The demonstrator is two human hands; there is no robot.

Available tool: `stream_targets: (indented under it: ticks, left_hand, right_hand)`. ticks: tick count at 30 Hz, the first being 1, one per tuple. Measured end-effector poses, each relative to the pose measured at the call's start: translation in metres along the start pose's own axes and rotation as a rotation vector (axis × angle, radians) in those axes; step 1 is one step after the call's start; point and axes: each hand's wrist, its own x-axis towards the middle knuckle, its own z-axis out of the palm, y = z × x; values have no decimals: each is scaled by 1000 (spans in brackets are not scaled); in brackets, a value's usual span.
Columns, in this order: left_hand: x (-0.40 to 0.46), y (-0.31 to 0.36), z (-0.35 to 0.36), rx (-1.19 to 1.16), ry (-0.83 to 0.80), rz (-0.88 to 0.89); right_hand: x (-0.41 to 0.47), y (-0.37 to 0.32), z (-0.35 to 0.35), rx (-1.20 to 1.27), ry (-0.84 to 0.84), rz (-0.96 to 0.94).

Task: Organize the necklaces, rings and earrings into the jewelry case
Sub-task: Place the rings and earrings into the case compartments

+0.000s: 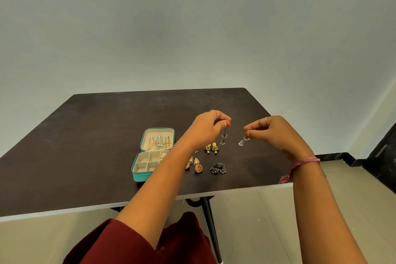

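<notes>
A teal jewelry case lies open on the dark table, necklaces hanging in its lid and several compartments in its base. My left hand pinches a silver dangling earring above the table. To its right, my right hand pinches the matching silver earring. Below them lie a green and gold earring pair, gold earrings and a dark beaded earring pair. My left forearm hides the case's right edge.
The table's near edge runs under my forearms, with a black table leg below. A pink thread band circles my right wrist. A maroon garment covers my lap. A grey wall stands behind the table.
</notes>
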Motion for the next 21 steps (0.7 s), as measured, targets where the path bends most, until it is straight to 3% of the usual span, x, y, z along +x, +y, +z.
stream_targets:
  ticks: [10,21]
  left_hand:
    - [-8,-3,4,-99,36,-7]
    - [-19,-8,9,-599,67,-157]
  right_hand:
    - [-1,-12,1,-290,-124,-170]
    - [-2,-9,15,128,-41,-250]
